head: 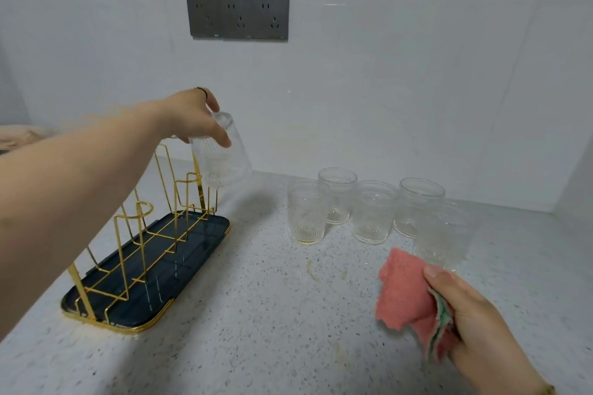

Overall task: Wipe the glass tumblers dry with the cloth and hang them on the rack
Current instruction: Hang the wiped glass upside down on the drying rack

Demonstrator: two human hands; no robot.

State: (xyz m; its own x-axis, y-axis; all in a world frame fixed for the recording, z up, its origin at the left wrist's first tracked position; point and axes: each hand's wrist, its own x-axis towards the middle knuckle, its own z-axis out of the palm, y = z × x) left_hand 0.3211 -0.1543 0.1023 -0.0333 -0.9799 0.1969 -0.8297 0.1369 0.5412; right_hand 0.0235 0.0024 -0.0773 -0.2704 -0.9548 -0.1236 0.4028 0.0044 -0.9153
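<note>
1. While the left hand [192, 115] holds one tumbler [224, 154] mouth-down over the far end of the rack [150, 234], the step in hand looks like hanging, with the wiping of this glass apparently done. Its fingers [223, 139] are curled round the glass near its base.
2. The right hand [465, 308] pinches the folded cloth [404, 292], low over the tabletop [256, 314] and just in front of the other tumblers [306, 213]. Five of them stand upright in a loose cluster, well apart from the rack.
3. Next, I judge, the mouth must be lined up over a far prong and lowered straight, since a tilted rim could catch on the wire.
4. Hard to tell: whether the rim has already passed over a prong, because clear glass and gold wire overlap there.
5. Wet or dry cannot be read on any glass, and the nearest upright one is blurred.
6. The left forearm covers the rack's left side, and the cloth hides most of the right hand's fingers.
</note>
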